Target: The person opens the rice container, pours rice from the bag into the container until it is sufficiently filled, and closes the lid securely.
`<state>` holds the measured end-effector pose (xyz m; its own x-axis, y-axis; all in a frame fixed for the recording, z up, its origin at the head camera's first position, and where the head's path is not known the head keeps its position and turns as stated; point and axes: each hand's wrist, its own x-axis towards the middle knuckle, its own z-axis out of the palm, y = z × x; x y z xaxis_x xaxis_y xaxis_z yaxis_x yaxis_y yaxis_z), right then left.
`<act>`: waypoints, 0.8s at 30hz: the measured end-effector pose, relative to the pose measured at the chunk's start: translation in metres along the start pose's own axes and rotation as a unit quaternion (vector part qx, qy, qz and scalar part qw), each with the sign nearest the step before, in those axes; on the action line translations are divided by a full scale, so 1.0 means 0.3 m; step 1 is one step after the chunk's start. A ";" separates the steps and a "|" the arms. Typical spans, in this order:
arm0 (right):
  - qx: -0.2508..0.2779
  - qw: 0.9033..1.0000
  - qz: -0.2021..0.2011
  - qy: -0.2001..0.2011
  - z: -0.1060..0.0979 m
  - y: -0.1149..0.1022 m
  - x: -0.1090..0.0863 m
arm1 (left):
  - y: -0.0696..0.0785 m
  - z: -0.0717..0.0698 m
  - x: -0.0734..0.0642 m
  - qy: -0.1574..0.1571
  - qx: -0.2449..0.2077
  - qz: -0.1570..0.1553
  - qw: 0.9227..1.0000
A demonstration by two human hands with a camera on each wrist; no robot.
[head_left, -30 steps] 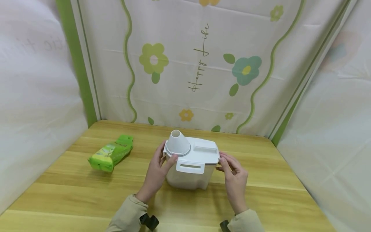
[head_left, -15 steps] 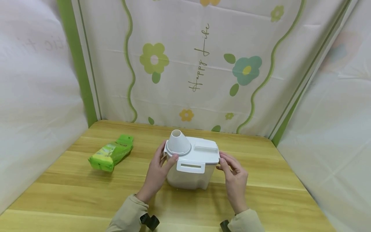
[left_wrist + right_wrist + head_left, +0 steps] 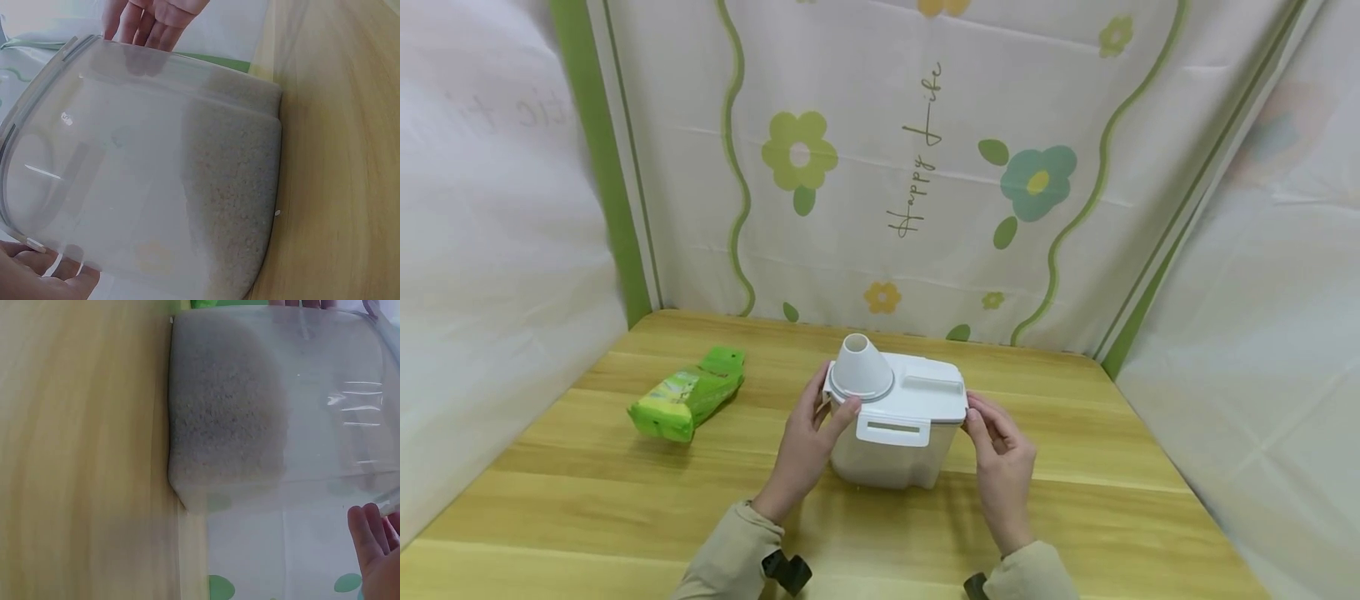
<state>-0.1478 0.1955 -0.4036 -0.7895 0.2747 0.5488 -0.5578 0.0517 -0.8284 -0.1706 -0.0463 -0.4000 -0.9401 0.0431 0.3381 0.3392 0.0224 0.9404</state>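
On the table stands a translucent plastic storage container (image 3: pixel 880 467) with a white lid (image 3: pixel 928 402) and a cone-shaped white cap or cup (image 3: pixel 861 371) on its left end. The front clip (image 3: pixel 892 440) sticks outward. My left hand (image 3: pixel 801 450) grips the container's left end, thumb at the lid's front edge and fingers around the side. With thumb and fingers, my right hand (image 3: pixel 1006 479) pinches the lid's right edge, where a side clip (image 3: pixel 392 505) shows in the right wrist view. Pale rice-like grains (image 3: pixel 231 169) fill the lower part of the container.
A bright green and yellow plastic bag (image 3: pixel 688 396) lies to the left on the wooden table (image 3: pixel 587 508). One loose grain (image 3: pixel 278 213) rests by the container's base. Patterned curtains (image 3: pixel 865 167) enclose the table at the back and sides.
My right hand has shifted slightly left and inward, its thumb now closer against the lid's right edge. The left hand, container and green bag stay in place.
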 end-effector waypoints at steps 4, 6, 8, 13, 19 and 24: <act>0.011 1.000 0.001 0.008 0.010 -0.004 -0.007 | 0.001 -0.001 -0.004 -0.001 -0.001 0.002 1.000; 0.010 1.000 -0.001 0.010 0.014 -0.004 -0.009 | 0.002 -0.001 -0.005 0.000 -0.002 0.005 1.000; 0.008 1.000 -0.003 0.011 0.016 -0.003 -0.011 | 0.004 -0.001 -0.005 0.000 -0.003 0.007 1.000; 0.004 1.000 0.002 0.013 0.014 -0.001 -0.014 | 0.003 -0.001 -0.005 -0.002 -0.008 0.012 1.000; 0.007 1.000 0.009 0.017 0.014 0.002 -0.015 | -0.001 -0.001 -0.004 -0.001 -0.008 0.013 1.000; 0.013 1.000 0.005 0.019 0.017 0.003 -0.015 | 0.001 0.000 -0.006 -0.001 -0.007 0.012 1.000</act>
<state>-0.1460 0.1895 -0.4063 -0.7845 0.3118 0.5360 -0.5574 0.0240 -0.8299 -0.1688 -0.0463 -0.4004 -0.9318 0.0455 0.3601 0.3608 0.0080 0.9326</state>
